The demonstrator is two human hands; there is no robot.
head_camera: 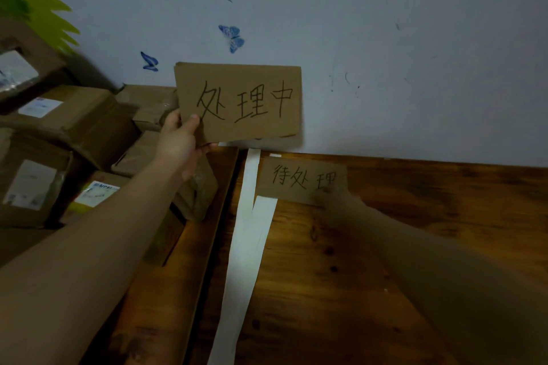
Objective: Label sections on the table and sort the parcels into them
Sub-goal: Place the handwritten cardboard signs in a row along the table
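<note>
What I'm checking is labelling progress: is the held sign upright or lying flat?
Upright. The left hand pinches the sign by its lower left corner; it stands before the wall, writing level.

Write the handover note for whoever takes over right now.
Left hand grips the 处理中 sign, upright against the wall.
Right hand, blurred, is at the 待处理 sign on the table, right of the white paper strips; grip unclear.
Parcels are stacked at left, unsorted.
Done: strips laid, both signs written.
Left: place both signs, sort the parcels.
</note>
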